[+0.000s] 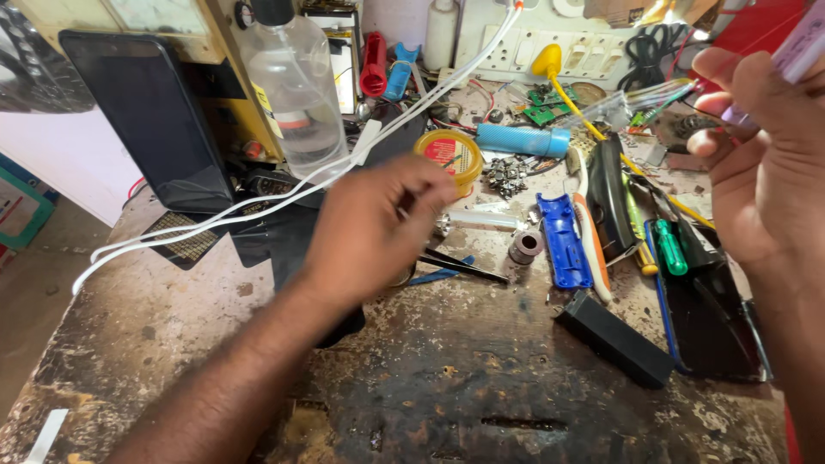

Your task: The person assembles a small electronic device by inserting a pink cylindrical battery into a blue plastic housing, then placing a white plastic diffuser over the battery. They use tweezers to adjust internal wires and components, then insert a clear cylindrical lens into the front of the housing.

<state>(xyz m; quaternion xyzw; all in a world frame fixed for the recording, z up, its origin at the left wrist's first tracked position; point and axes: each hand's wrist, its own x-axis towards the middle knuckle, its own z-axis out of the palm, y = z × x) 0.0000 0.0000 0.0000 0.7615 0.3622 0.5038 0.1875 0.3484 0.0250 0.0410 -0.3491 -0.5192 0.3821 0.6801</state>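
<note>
My left hand (378, 228) reaches over the middle of the worn workbench (447, 387), seen from the back with its fingers curled. They hover beside a yellow round tin (449, 153) and above black tweezers (468, 266) and a clear tube (483, 221). Whether they pinch anything is hidden. My right hand (765, 163) is raised at the upper right, fingers closed on a pale purple pen-like tool (799, 50).
A clear bottle (292, 86), a black phone (146, 120) and a white cable (249, 206) lie at the back left. To the right are a blue plastic case (563, 241), a small wire spool (526, 246), a green screwdriver (670, 247), a black block (614, 338) and a dark phone (713, 322).
</note>
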